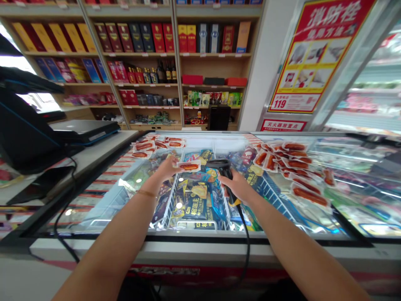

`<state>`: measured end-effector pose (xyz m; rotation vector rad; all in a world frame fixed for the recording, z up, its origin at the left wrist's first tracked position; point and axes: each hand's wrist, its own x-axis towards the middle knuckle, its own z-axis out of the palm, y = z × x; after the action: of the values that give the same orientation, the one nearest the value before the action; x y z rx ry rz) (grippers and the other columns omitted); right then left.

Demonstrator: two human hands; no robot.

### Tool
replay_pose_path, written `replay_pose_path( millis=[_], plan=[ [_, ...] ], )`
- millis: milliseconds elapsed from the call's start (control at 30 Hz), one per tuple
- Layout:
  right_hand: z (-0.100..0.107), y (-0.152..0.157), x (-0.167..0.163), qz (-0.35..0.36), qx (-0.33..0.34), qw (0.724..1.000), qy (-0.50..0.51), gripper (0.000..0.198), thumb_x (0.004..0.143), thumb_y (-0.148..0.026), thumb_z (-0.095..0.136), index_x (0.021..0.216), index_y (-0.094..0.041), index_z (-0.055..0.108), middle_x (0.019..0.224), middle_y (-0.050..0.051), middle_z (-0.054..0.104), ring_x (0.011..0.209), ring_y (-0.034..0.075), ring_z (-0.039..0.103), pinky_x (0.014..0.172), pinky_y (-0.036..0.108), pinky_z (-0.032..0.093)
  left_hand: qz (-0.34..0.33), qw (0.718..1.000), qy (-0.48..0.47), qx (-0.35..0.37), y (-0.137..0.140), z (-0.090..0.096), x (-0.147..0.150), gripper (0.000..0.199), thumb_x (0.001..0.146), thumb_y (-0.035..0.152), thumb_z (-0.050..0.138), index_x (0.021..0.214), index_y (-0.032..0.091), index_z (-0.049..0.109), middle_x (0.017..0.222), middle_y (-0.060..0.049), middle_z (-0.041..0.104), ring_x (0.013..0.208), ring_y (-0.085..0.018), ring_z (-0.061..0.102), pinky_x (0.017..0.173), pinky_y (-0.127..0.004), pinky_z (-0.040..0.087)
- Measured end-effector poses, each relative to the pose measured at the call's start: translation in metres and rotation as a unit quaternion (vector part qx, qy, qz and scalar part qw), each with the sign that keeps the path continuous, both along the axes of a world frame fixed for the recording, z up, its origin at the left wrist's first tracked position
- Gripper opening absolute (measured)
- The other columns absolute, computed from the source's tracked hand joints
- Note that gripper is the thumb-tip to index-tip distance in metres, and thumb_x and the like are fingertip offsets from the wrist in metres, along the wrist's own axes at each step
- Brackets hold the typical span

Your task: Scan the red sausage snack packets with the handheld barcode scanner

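My left hand (169, 168) pinches one end of a clear-wrapped sausage pack (189, 166), held above the glass top of a chest freezer (150, 239). My right hand (235, 184) is wrapped round the handle of a black barcode scanner (222, 164), its head pointing left toward the pack, a small gap between them. From the scanner's grip a black cable (247, 238) hangs down over the freezer's front edge. More sausage packs lie on the glass: a small group (144, 146) at the far left and a larger heap (290, 161) at the right.
Under the glass, wire baskets (171, 200) hold bagged frozen goods. A counter at the left carries a flat scale (86, 130) and a dark screen (23, 121). Shelves of boxes (136, 37) stand behind. A red fire-hydrant poster (319, 58) hangs at the right.
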<state>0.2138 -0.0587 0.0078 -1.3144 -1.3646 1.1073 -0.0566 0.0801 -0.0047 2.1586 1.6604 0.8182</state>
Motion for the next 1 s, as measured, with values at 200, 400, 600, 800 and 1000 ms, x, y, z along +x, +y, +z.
replay_pose_path(
  millis=[200,400,600,800,1000],
  plan=[
    [-0.005,-0.002,-0.003,0.02,0.006,1.0,-0.013,0.026,0.08,-0.041,0.06,0.092,-0.02,0.048,0.062,-0.006,0.055,0.038,0.011,0.054,0.038,0.024,0.044,-0.047,0.993,-0.092,-0.058,-0.001,-0.002,0.001,0.037,0.062,0.03,0.074,0.096,0.015,0.071,0.075,-0.003,0.07,0.07,-0.02,0.065,0.062,-0.027,0.049],
    [0.004,-0.013,-0.013,0.047,0.012,0.998,-0.035,0.026,0.08,-0.041,0.06,0.091,-0.021,0.048,0.063,-0.006,0.055,0.04,0.012,0.055,0.042,0.025,0.046,-0.014,0.945,-0.301,-0.127,0.0,-0.009,0.012,0.019,0.074,0.021,0.064,0.088,0.014,0.075,0.066,-0.002,0.07,0.067,-0.016,0.067,0.072,-0.032,0.057],
    [0.011,-0.026,-0.026,0.086,0.027,0.991,-0.095,0.025,0.081,-0.042,0.058,0.09,-0.02,0.049,0.07,-0.001,0.061,0.043,0.014,0.059,0.044,0.028,0.048,0.0,0.943,-0.33,-0.048,0.002,-0.008,0.019,0.027,0.079,0.023,0.061,0.099,0.013,0.075,0.079,-0.004,0.074,0.069,-0.016,0.069,0.073,-0.032,0.059],
    [0.013,-0.033,-0.035,0.077,0.048,0.987,-0.133,0.023,0.08,-0.041,0.059,0.086,-0.021,0.049,0.061,-0.002,0.059,0.043,0.016,0.059,0.045,0.028,0.048,-0.004,0.954,-0.299,-0.006,-0.002,-0.003,0.021,0.027,0.079,0.027,0.062,0.098,0.013,0.075,0.091,-0.007,0.075,0.074,-0.017,0.069,0.07,-0.029,0.059],
    [0.015,-0.033,-0.034,0.073,0.047,0.988,-0.132,0.021,0.08,-0.04,0.059,0.087,-0.022,0.049,0.056,-0.004,0.056,0.042,0.016,0.058,0.043,0.028,0.046,0.006,0.958,-0.285,-0.009,-0.007,0.002,0.024,0.026,0.081,0.023,0.06,0.099,0.013,0.075,0.086,-0.005,0.075,0.074,-0.017,0.07,0.071,-0.028,0.059]
  ],
)
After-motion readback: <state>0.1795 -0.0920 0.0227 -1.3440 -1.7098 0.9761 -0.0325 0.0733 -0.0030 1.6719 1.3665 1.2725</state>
